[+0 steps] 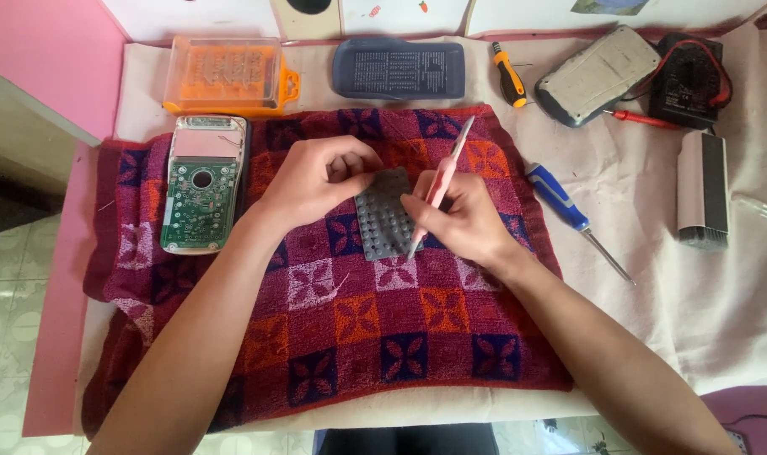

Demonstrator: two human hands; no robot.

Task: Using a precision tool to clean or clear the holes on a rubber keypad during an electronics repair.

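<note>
Two hands: both over the checked towel [341,329].
Left hand [316,181]: fingers curled, pinning the grey rubber keypad [382,221] by its top edge.
Right hand [455,219]: closed round a pink tool [445,173], tip on the keypad.
Keypad: mid-towel, right of the bare circuit board [201,195].

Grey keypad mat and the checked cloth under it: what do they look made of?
The grey keypad mat looks like matte moulded rubber, probably silicone: rows of soft-looking bumps, no shine. The checked cloth looks like cotton terry towelling: fuzzy pile, woven squares.
</note>
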